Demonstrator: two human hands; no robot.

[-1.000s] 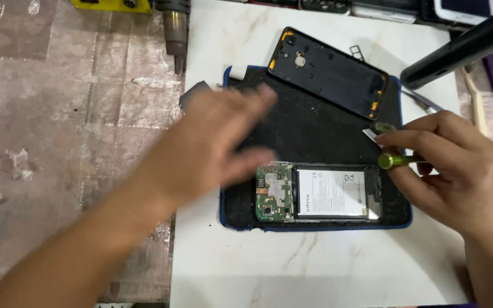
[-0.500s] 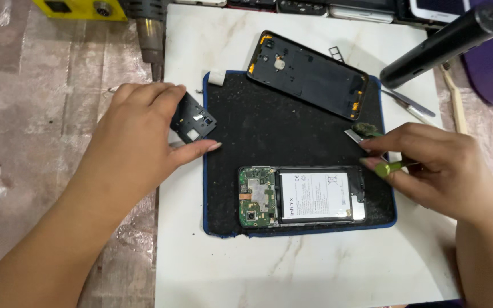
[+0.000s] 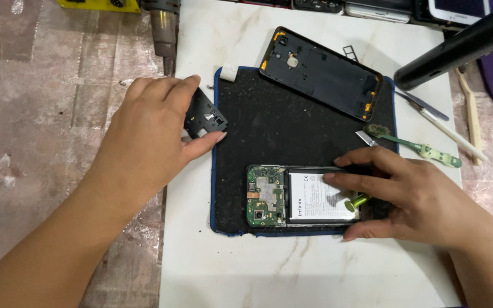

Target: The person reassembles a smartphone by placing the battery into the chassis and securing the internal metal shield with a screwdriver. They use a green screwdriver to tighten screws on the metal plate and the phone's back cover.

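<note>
The left hand (image 3: 144, 134) grasps a small black plastic cover plate (image 3: 205, 118) between thumb and fingers, and it has carried this piece from over the black rubber work mat (image 3: 281, 122) to the mat's left edge, over the white marble counter (image 3: 292, 274). The right hand (image 3: 412, 197) has moved down onto the opened phone with green circuit board and white battery (image 3: 300, 202), fingers pressing it, a small green-handled tool (image 3: 358, 201) clenched under the palm. So the board now lies uncovered. The black plastic back cover (image 3: 320, 73) rests at the mat's far edge.
</note>
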